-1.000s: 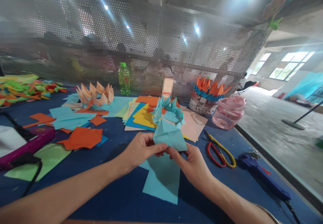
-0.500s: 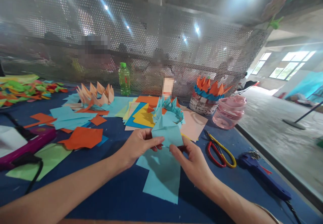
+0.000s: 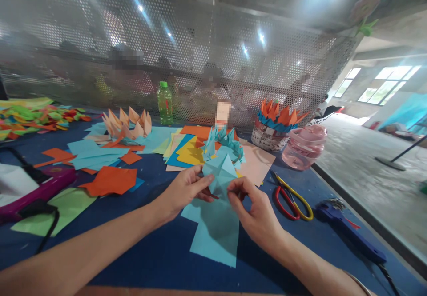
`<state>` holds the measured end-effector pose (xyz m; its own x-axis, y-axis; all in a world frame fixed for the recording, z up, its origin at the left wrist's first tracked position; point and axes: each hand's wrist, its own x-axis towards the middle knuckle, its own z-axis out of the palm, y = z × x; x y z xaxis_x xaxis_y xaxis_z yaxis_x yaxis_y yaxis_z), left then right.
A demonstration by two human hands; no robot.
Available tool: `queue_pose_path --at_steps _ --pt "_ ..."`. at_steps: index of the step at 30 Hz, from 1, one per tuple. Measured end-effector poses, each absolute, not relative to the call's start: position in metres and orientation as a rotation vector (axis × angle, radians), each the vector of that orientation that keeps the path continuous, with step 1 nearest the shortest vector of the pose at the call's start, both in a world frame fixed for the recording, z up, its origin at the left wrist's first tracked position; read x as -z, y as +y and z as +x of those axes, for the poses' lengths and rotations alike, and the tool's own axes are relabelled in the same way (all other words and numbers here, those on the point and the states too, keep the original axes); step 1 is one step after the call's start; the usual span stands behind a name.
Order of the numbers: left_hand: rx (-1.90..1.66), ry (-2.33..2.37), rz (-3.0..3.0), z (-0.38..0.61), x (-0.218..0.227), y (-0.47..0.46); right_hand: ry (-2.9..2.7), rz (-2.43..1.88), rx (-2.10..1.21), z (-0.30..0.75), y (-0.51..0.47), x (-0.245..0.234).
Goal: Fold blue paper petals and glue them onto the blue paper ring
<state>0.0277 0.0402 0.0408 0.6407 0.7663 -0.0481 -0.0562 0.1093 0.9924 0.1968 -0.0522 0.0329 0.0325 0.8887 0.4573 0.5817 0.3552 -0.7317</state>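
A creased light-blue sheet of paper point(image 3: 218, 178) is held up above the table, its top coming to a point. My left hand point(image 3: 193, 186) grips its left edge, thumb in front and fingers behind. At the right edge, my right hand point(image 3: 248, 198) is closed in a pinch on the paper. Just behind stands a ring of folded light-blue paper points point(image 3: 238, 154), partly covered by the held sheet. Below my hands, flat light-blue sheets point(image 3: 215, 242) lie on the blue tabletop point(image 3: 147, 251).
Scissors point(image 3: 293, 198) and a blue glue gun point(image 3: 352, 229) lie right, near a pink jar point(image 3: 304, 149). Orange-and-blue folded points point(image 3: 280, 116) top a tub. A peach paper ring point(image 3: 128, 127), green bottle point(image 3: 164, 105) and purple corded tool point(image 3: 43, 194) are left.
The sheet's straight-edged folded shape has opened into a pointed one with new slanting creases. My right fingers have shifted from its lower corner to a pinch at the right edge.
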Motion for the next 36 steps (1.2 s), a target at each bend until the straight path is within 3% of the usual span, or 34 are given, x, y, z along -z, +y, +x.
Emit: queue_pose_path --at_steps 18,36 --pt "-0.628 0.645 1.217 0.025 -0.043 0.037 -1.753 -1.231 -0.231 0.206 -0.045 -0.028" --pt "-0.589 0.689 1.298 0.030 -0.043 0.026 -1.438 -1.468 -0.495 0.200 -0.044 -0.032"
